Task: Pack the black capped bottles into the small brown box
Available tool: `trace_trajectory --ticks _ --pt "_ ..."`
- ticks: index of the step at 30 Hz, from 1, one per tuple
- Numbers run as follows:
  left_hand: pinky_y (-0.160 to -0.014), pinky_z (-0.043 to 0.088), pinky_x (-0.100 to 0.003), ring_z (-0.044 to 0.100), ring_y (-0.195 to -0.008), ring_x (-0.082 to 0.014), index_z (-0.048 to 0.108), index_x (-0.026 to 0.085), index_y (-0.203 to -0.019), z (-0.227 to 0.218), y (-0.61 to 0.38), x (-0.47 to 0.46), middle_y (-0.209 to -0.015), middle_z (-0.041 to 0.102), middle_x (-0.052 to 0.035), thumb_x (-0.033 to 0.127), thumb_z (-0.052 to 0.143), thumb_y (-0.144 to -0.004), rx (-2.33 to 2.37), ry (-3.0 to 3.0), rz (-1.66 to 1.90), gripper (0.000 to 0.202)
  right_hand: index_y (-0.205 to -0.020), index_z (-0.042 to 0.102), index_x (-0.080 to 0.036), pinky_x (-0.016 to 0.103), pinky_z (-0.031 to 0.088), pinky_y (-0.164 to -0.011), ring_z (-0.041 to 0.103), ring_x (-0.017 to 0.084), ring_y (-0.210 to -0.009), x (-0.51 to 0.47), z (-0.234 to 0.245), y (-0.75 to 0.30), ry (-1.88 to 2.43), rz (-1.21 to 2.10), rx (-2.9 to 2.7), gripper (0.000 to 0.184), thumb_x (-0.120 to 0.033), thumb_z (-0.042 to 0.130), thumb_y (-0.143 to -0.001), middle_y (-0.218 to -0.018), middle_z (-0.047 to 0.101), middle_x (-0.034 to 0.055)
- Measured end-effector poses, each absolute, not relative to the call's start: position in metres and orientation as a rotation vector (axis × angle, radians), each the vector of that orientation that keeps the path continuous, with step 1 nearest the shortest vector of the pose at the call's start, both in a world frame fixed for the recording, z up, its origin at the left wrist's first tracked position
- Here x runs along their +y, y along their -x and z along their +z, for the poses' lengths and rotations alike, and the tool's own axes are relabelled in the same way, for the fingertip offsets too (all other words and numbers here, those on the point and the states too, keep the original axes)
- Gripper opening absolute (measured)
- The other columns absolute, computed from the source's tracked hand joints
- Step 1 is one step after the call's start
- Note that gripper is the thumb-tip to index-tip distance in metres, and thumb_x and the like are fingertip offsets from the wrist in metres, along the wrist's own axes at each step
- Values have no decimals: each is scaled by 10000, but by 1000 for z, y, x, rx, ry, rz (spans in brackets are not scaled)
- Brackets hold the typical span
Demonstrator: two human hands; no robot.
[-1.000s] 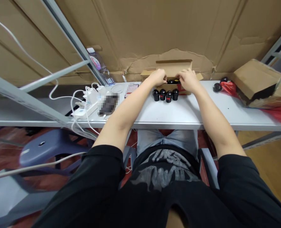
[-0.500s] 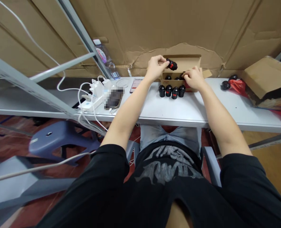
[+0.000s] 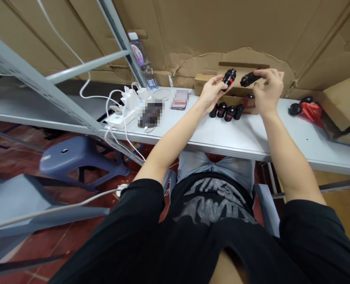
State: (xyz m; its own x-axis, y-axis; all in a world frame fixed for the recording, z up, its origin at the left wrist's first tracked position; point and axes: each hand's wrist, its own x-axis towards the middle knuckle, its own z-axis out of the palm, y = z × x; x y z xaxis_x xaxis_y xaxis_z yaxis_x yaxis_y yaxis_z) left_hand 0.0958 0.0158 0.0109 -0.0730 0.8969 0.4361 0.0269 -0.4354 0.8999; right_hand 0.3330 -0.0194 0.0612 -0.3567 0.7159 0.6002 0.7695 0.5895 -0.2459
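Note:
My left hand (image 3: 213, 91) is closed round a black cylindrical part with a red mark (image 3: 229, 78), held tilted above the shelf. Across from it, my right hand (image 3: 269, 87) pinches a second black cylindrical part (image 3: 248, 79), which lies nearly level in the air. A small gap separates the two parts. Below them stands an open cardboard box (image 3: 256, 106) with more black parts inside, mostly hidden by its front wall. In front of the box, several black cylindrical parts (image 3: 229, 113) stand upright in a row, some with red marks.
At the left are a phone (image 3: 180, 100), a pixelated dark object (image 3: 150, 114), a white power strip (image 3: 120, 118) with cables, and a water bottle (image 3: 147, 65). Two black round pieces (image 3: 295, 109), a red plastic bag (image 3: 311, 113) and a larger carton (image 3: 345, 102) are at the right.
My right hand has come up out of the box with a black part in it. My left hand still holds its part, now turned more upright. The whole view has shifted slightly.

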Motion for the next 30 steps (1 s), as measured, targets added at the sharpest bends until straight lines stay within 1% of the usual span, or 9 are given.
trace_trajectory --ticks 3,7,11,14,18,20,23,27,30 --pt "-1375 643 -463 794 -1594 -261 689 153 -1493 15 -106 -3 -1549 837 -84 57 610 -1091 974 -1552 1520 421 -1570 813 -429 863 334 -1199 188 703 -1693 -40 64 -320 1143 -116 -2299 619 -767 724 -1059 -1363 835 248" --pt "-1418 615 -458 804 -1583 -256 764 171 -1332 21 -110 -21 -1513 871 -66 60 625 -1070 1036 -1595 1413 317 -1620 766 -354 861 378 -1191 287 703 -1653 -50 63 -313 1165 -145 -2223 661 -746 677 -1095 -1498 797 273" --pt "-1382 654 -487 815 -1575 -276 749 190 -1358 24 -109 -27 -1548 851 -77 149 673 -1152 1037 -1568 1381 223 -1644 737 -368 857 377 -1241 331 684 -1655 -47 62 -314 1163 -130 -2372 657 -721 724 -1090 -1516 806 253" --pt "-1326 699 -563 831 -1552 -317 724 191 -1423 25 -108 -30 -1545 843 -98 223 650 -1224 962 -1519 1372 214 -1683 698 -325 770 496 -1204 510 615 -1578 -37 54 -315 1162 -112 -2241 669 -721 668 -1144 -1567 795 248" --pt "-1325 700 -550 850 -1513 -326 719 219 -1463 19 -103 -26 -1619 800 -120 322 719 -1238 834 -1528 1376 247 -1684 662 -261 652 640 -1118 746 468 -1354 -12 34 -317 1077 15 -2000 671 -705 590 -1187 -1551 792 218" --pt "-1314 702 -589 849 -1502 -347 733 214 -1452 13 -97 -17 -1572 800 -129 442 778 -1228 790 -1577 1391 323 -1569 723 -251 662 673 -1109 780 445 -1285 0 23 -318 995 41 -1930 646 -728 653 -1140 -1491 795 198" --pt "-1275 706 -666 839 -1479 -383 767 212 -1431 4 -85 3 -1461 814 -128 655 864 -1155 747 -1688 1453 531 -1427 784 -267 687 673 -1186 767 436 -1305 12 15 -323 921 -2 -1916 579 -744 742 -1102 -1453 788 187" --pt "-1272 689 -642 821 -1449 -389 813 233 -1356 1 -63 16 -1361 831 -117 849 949 -995 893 -1888 1555 726 -1442 776 -300 714 607 -1310 730 456 -1437 12 16 -330 934 -72 -1980 544 -759 689 -1163 -1465 799 192" --pt "-1217 697 -584 839 -1364 -374 786 262 -1434 1 -51 -8 -1310 835 -120 834 994 -948 977 -2069 1551 779 -1515 721 -277 721 603 -1293 788 476 -1381 6 21 -332 934 -3 -2003 606 -767 630 -1170 -1430 842 196"
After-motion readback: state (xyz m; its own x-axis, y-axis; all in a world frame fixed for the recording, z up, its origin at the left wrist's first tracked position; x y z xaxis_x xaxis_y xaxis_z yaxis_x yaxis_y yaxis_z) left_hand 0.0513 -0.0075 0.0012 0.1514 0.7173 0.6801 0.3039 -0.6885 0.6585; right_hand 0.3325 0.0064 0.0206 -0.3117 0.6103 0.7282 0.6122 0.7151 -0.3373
